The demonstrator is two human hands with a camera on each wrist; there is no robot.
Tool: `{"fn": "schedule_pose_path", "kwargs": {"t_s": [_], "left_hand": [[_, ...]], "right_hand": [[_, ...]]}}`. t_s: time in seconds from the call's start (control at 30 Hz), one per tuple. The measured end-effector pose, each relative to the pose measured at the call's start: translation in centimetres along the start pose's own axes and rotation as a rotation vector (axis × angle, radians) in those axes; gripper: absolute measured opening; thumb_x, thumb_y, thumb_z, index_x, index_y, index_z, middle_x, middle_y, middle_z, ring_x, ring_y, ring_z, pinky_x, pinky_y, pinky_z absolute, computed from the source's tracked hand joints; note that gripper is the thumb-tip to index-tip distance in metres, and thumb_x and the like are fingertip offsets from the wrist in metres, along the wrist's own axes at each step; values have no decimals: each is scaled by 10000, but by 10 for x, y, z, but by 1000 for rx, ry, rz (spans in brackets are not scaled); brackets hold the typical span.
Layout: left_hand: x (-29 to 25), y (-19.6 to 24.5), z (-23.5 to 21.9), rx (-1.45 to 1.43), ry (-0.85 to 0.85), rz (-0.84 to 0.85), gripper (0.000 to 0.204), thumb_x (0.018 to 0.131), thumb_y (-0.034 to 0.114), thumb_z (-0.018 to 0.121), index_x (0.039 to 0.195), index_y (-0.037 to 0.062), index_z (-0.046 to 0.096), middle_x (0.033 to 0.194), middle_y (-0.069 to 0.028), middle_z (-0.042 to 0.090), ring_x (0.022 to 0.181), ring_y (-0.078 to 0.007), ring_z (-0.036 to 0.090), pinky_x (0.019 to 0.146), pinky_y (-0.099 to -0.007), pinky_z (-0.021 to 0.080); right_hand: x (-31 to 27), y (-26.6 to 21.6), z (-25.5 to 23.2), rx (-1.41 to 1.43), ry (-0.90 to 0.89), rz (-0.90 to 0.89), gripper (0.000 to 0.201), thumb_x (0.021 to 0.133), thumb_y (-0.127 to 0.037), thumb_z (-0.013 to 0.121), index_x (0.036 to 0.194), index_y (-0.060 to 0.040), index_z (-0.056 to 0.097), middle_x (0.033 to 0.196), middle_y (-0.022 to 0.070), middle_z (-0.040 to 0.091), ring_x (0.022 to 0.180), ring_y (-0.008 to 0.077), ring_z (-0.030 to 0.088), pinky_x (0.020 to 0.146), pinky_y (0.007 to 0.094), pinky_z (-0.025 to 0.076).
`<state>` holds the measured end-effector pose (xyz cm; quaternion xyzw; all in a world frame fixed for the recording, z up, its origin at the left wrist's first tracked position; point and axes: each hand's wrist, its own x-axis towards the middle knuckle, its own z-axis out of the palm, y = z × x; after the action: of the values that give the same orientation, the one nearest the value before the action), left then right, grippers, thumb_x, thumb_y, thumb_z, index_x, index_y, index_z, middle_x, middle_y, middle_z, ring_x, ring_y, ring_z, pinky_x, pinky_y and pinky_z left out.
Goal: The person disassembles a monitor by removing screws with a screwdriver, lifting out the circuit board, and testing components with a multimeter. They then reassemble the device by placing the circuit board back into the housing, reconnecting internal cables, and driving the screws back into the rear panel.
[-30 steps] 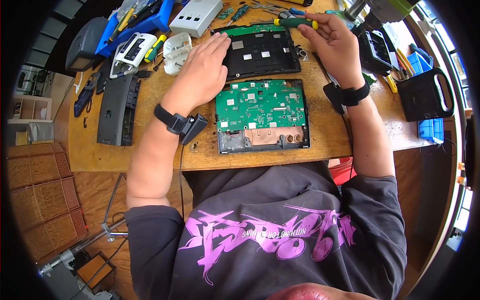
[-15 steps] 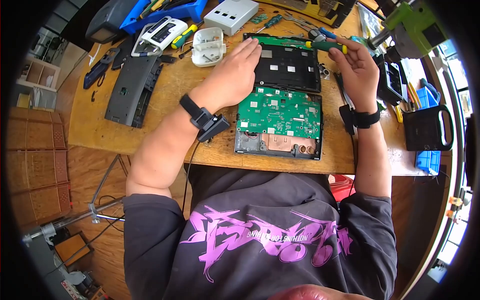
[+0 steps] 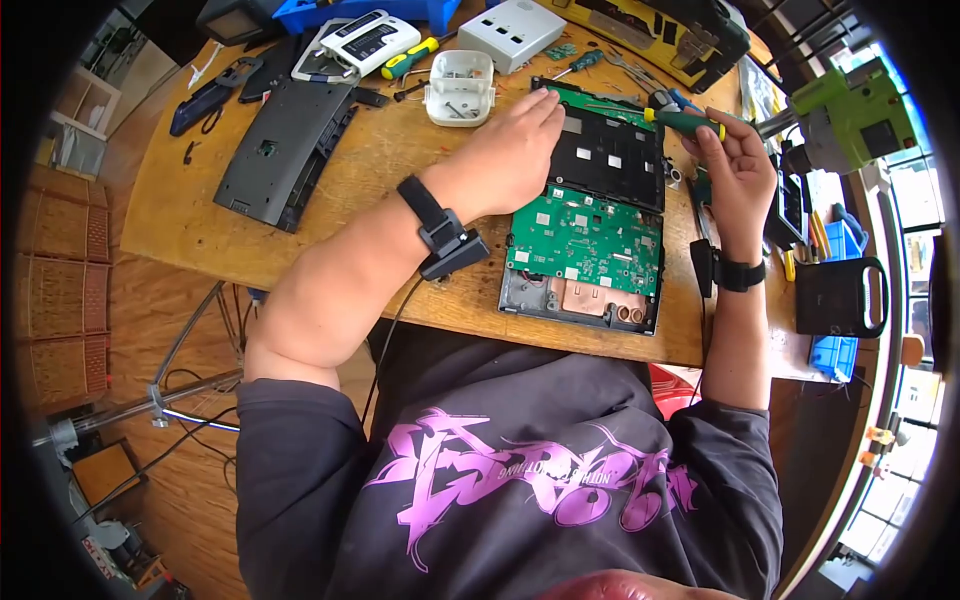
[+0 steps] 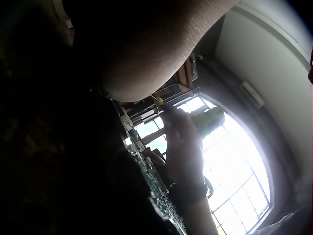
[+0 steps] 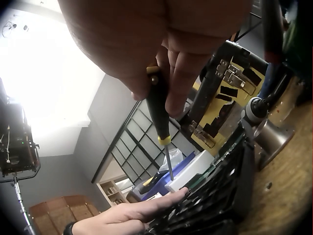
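Note:
A black panel (image 3: 625,180) with a thin green board along its far edge lies on the bench. My left hand (image 3: 515,150) rests on its left side with fingers nearly straight. Over the panel's far right corner, my right hand (image 3: 740,175) holds a screwdriver (image 3: 683,122) by its green and yellow handle. In the right wrist view, thumb and fingers pinch that handle (image 5: 157,107), and the thin shaft (image 5: 169,161) points down toward the far edge. Nearer the body, a large green circuit board (image 3: 585,240) sits in an open dark housing (image 3: 530,292) with copper-coloured parts.
Left on the bench lie a dark plastic cover (image 3: 285,150), a white-grey tester (image 3: 370,42) and a second screwdriver (image 3: 408,58). A small white tray (image 3: 460,85) holds screws. Behind are a grey box (image 3: 512,35) and a yellow-lined case (image 3: 650,35). A green power tool (image 3: 855,115) stands at the right.
The head view has swung, so the bench appears shifted rightward and down. Both hands keep about the same place at the panel, the screwdriver still held in the right.

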<state>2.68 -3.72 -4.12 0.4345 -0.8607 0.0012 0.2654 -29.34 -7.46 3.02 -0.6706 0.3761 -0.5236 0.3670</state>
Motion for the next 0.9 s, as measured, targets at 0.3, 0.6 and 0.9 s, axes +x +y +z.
{"fn": "schedule_pose_path", "kwargs": {"t_s": [0.3, 0.6, 0.9], "left_hand": [[0, 3, 1, 38, -24, -37, 635, 967, 14, 645, 1562, -175, 531, 1697, -334, 495, 1640, -444, 414, 1371, -473, 354], [0, 4, 5, 51, -20, -76, 638, 998, 62, 667, 1580, -156, 527, 1715, -320, 485, 1657, -418, 403, 1374, -468, 346], [0, 3, 7, 40, 17, -72, 614, 986, 51, 652, 1553, -164, 554, 1664, -339, 532, 1626, -435, 446, 1360, -478, 369]], "right_hand": [[30, -39, 53, 40, -172, -24, 305, 1109, -4, 734, 1387, 99, 660, 1295, 188, 803, 1193, 205, 789, 1056, 313, 661], [52, -30, 108, -29, -333, -95, 319, 1119, -46, 744, 1409, 67, 677, 1222, 114, 820, 1139, 114, 775, 984, 240, 627], [49, -42, 128, -285, -298, -272, 323, 1064, -148, 842, 1328, 21, 763, 1016, 92, 843, 935, 62, 756, 834, 251, 612]]}}
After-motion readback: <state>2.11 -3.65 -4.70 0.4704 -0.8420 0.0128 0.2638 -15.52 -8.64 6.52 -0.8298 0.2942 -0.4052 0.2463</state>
